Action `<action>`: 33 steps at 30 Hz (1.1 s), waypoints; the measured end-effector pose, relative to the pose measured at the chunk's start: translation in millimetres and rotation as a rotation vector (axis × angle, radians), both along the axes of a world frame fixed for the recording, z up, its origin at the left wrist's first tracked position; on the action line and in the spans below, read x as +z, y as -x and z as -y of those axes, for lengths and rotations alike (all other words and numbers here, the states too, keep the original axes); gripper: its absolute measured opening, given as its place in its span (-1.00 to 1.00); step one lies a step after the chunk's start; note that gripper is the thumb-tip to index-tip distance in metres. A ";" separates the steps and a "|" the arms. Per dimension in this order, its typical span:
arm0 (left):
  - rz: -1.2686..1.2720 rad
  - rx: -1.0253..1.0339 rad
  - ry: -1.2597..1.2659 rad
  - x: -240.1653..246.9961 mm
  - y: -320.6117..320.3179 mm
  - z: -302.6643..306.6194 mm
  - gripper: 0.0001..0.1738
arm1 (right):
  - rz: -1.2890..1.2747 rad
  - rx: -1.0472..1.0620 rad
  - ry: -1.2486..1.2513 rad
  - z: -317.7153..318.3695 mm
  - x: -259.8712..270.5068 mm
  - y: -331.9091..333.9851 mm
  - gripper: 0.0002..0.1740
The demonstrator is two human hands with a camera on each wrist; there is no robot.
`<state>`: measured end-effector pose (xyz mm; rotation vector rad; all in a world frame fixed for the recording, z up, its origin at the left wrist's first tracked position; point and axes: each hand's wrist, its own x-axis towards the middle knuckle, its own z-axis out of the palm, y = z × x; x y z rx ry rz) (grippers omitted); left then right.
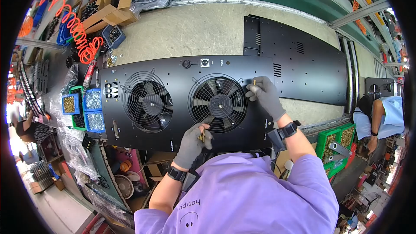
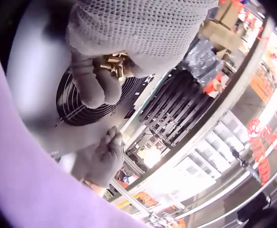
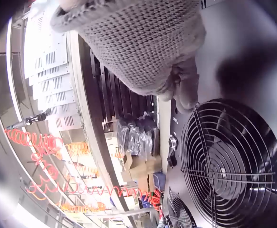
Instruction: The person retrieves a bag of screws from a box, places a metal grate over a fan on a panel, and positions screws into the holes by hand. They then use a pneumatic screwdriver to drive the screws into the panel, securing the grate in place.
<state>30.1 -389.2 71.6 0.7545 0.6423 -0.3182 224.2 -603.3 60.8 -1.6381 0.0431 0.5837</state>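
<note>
A black metal panel point(image 1: 180, 104) lies in front of the person, fitted with a left fan point(image 1: 151, 103) and a right fan point(image 1: 220, 105) under round wire guards. The gloved left hand point(image 1: 193, 144), close over the panel's near edge, curls its fingers round several small brass-coloured fasteners point(image 2: 114, 64). Just right of the right fan's guard, the gloved right hand point(image 1: 266, 97) pinches one brass-coloured fastener point(image 1: 255, 81) upright between thumb and fingers. A socket point(image 1: 205, 63) and the word FUSE sit along the panel's far edge.
Blue bins point(image 1: 94, 121) of small hardware stand at the panel's left end. More black panels point(image 1: 303, 60) lie beyond at the right. A green bin point(image 1: 323, 145) is at the near right, and a coiled orange hose point(image 1: 89, 50) hangs at the left. Another person point(image 1: 381, 117) is at far right.
</note>
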 end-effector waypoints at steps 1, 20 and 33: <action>-0.017 0.017 -0.115 4.8 1.9 -2.0 -0.72 | 0.005 0.075 0.070 2.4 -2.1 -7.5 -0.75; 0.017 -0.480 -1.528 -21.4 15.7 -9.9 -0.71 | 0.671 0.297 0.509 -19.9 -11.0 -23.0 -0.85; 0.114 -0.597 -1.586 -26.0 17.3 1.9 -0.82 | 0.785 0.409 0.681 -19.2 -15.7 -22.7 -0.87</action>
